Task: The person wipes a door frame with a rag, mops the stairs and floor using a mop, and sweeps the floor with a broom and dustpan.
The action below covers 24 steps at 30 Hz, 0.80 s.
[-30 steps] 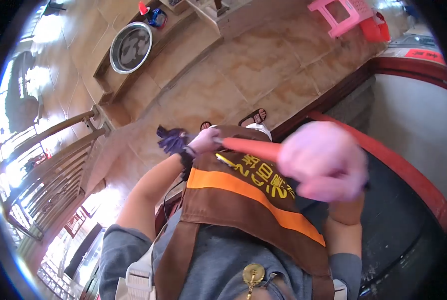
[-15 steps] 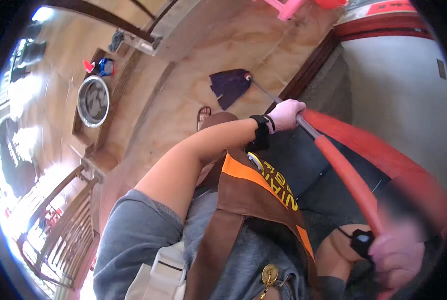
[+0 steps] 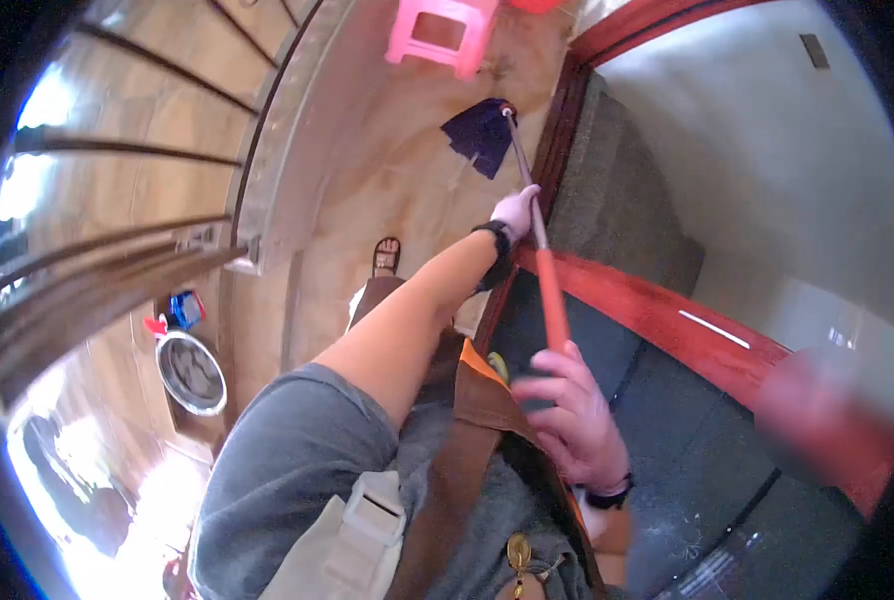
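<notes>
A mop with a dark purple cloth head (image 3: 482,135) lies against the tiled floor, its handle (image 3: 549,285) running back towards me, metal low down and red higher up. My left hand (image 3: 517,212) is closed round the metal part, arm stretched forward. At the top end of the red grip, my right hand (image 3: 577,415) is curled loosely and slightly blurred; the handle's tip is hidden behind its fingers. Both hands look covered in thin pale-pink gloves, with black bands at the wrists. My sandalled foot (image 3: 387,255) stands behind the mop head.
A pink stool (image 3: 442,35) is just beyond the mop head. Along the right runs a red wooden sill (image 3: 657,310) beside dark panels. Dark metal bars (image 3: 137,150) stand on the left, near a metal basin (image 3: 191,373) and a blue container (image 3: 185,310).
The mop handle has swung to a steeper angle, and its head has shifted farther forward. My right hand has come in from the lower right towards my body. More of the pink stool shows.
</notes>
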Motion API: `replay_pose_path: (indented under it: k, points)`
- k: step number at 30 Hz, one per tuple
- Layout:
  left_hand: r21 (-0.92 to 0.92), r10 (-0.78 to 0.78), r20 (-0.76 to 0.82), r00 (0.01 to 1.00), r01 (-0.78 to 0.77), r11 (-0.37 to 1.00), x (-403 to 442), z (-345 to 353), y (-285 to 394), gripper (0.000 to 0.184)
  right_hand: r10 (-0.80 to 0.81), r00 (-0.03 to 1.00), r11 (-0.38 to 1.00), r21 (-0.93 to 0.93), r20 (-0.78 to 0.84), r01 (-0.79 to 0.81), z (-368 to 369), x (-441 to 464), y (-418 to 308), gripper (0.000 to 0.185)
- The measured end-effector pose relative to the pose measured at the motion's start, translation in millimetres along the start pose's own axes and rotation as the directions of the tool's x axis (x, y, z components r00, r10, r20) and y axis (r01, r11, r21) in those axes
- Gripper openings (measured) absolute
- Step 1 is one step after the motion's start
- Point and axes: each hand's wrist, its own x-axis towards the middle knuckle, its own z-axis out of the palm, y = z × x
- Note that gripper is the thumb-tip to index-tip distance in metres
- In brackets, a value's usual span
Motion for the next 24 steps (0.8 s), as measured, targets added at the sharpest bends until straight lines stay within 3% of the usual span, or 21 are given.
replay_pose_path:
  k: [1,2,3,5,6,7,8,10,12,14,16,17,19,23,24]
  points:
    - [-0.112,-0.239,0.231,0.943,0.27,0.956,0,-7,15,0.031,0.117,0.988,0.992,-0.038,-0.106,-0.121,7,-10,3,0.025]
    - [-0.624,-0.152,0.469,0.87,0.448,0.64,-10,6,4,0.032,0.23,0.95,0.968,-0.051,-0.209,-0.246,14,-20,5,0.032]
    - [-0.733,-0.055,0.675,0.736,0.677,0.066,-20,19,-7,0.044,0.387,0.872,0.913,-0.008,-0.3,-0.408,26,-43,4,0.039]
    - [-0.523,-0.068,0.851,0.52,0.833,-0.179,-40,46,5,0.049,0.74,0.574,0.672,0.422,-0.351,-0.608,42,-68,-4,0.05]
    - [-0.512,-0.16,0.828,0.537,0.841,0.175,-66,-5,69,0.042,0.895,0.386,0.416,0.727,-0.221,-0.547,48,-74,-9,0.052]
    - [-0.359,-0.244,0.848,0.471,0.847,0.392,-71,13,63,0.029,0.974,0.225,0.096,0.918,-0.007,-0.385,53,-77,-13,0.055]
    - [-0.221,-0.423,0.794,0.437,0.855,0.469,-65,13,64,0.021,0.975,0.22,0.103,0.906,-0.011,-0.411,58,-65,-14,0.056]
    - [-0.131,-0.376,0.835,0.402,0.809,0.573,-52,15,51,0.016,0.964,0.262,0.17,0.839,-0.034,-0.517,67,-72,3,0.059]
    - [-0.182,-0.424,0.819,0.387,0.876,0.447,-44,16,58,0.011,0.936,0.344,0.293,0.7,-0.071,-0.651,73,-84,22,0.063]
    - [-0.23,-0.491,0.775,0.398,0.901,0.367,-28,15,60,0.008,0.896,0.404,0.418,0.661,-0.185,-0.623,85,-86,44,0.062]
    - [-0.26,-0.565,0.709,0.421,0.902,0.345,-6,23,64,0.008,0.918,0.382,0.31,0.791,-0.105,-0.527,53,-57,54,0.061]
    - [-0.266,-0.518,0.751,0.409,0.906,0.33,9,23,64,0.01,0.925,0.375,0.254,0.841,-0.067,-0.477,34,-44,58,0.061]
    - [-0.217,-0.513,0.733,0.448,0.868,0.448,41,27,75,0.013,0.94,0.337,0.22,0.845,-0.05,-0.487,9,-33,81,0.062]
    - [-0.055,-0.503,0.694,0.516,0.734,0.677,132,33,109,0.019,0.962,0.238,-0.011,0.888,0.135,-0.46,-66,-6,139,0.062]
    - [-0.068,-0.498,0.706,0.503,0.749,0.659,159,36,122,0.022,0.96,0.221,-0.054,0.888,0.172,-0.457,-88,4,156,0.062]
